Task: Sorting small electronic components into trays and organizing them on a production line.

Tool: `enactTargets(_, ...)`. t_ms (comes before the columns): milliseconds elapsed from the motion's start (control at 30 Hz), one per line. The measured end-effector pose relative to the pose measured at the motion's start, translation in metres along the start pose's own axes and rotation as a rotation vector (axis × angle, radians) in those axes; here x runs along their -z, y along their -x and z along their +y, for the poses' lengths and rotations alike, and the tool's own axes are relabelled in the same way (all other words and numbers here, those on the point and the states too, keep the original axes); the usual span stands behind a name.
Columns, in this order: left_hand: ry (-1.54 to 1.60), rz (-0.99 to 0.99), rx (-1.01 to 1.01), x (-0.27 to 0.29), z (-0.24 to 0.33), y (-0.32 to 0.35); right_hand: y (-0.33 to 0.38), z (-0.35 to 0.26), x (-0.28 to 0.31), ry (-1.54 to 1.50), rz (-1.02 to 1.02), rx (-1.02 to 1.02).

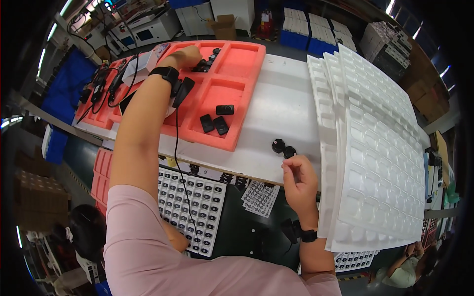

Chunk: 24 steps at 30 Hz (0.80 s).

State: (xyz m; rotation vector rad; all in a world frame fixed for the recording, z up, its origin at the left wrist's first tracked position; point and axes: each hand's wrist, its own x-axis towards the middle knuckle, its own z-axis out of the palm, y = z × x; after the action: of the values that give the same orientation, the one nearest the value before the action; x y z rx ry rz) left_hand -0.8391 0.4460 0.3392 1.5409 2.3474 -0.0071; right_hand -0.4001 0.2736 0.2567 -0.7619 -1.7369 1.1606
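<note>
My left hand [186, 57] reaches into a far compartment of the red foam tray [233, 143], its fingers curled down at a pile of small black parts [206, 64]. Whatever those fingers pinch is hidden. Over the table's near edge my right hand [301, 181] is closed, thumb and forefinger drawn together; I cannot make out anything between them. Just beyond its fingertips, two round black parts [279, 145] lie on the white table [281, 93]. Three black rectangular cases [225, 110] rest in the tray's nearer compartment.
Stacked white plastic trays [380, 163] rise at the right, close to my right hand. A black cable [177, 143] hangs from my left wrist. Below the table edge sit a white tray of black parts [190, 209] and a sticker sheet [260, 198]. Cabled tools [116, 81] lie far left.
</note>
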Motion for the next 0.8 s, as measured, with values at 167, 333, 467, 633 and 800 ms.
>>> enactTargets(167,-0.222,0.342,-0.231,0.001,0.007,0.038,0.0,-0.003,-0.006,-0.039,0.006,0.016)
enactTargets(333,-0.098,0.263,-0.829,-0.036,0.107,0.124,0.008,0.0,-0.002,-0.115,0.063,0.055)
enactTargets(467,-0.162,0.003,-1.059,-0.071,0.163,0.192,0.007,0.001,0.004,-0.154,0.061,0.029)
enactTargets(633,-0.223,-0.037,-1.143,-0.111,0.168,0.196,0.004,0.002,-0.004,-0.187,0.033,-0.025)
enactTargets(800,-0.103,-0.039,-1.1,-0.103,0.173,0.189,0.008,-0.001,0.001,-0.157,0.034,-0.051)
